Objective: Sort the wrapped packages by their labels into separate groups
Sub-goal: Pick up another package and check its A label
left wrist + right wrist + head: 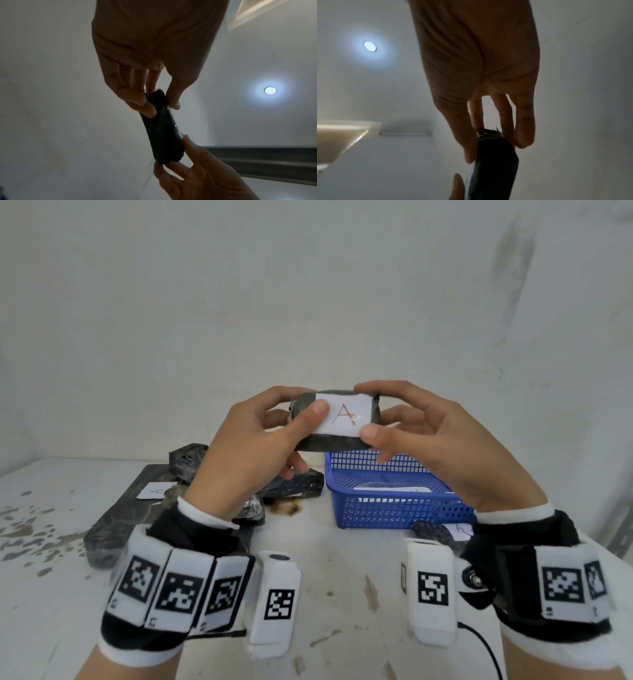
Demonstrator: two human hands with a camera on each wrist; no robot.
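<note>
Both hands, left hand [255, 440] and right hand [442, 440], pinch the dark package [337, 419] level, long axis left-right, "A" label facing the person.

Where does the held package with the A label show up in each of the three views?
Head: package at centre, raised above the table, label facing the camera.
Left wrist: lower centre, seen edge-on, dark.
Right wrist: bottom centre, edge-on.
Shared landmark: both hands pinch its ends, left hand, right hand.
</note>
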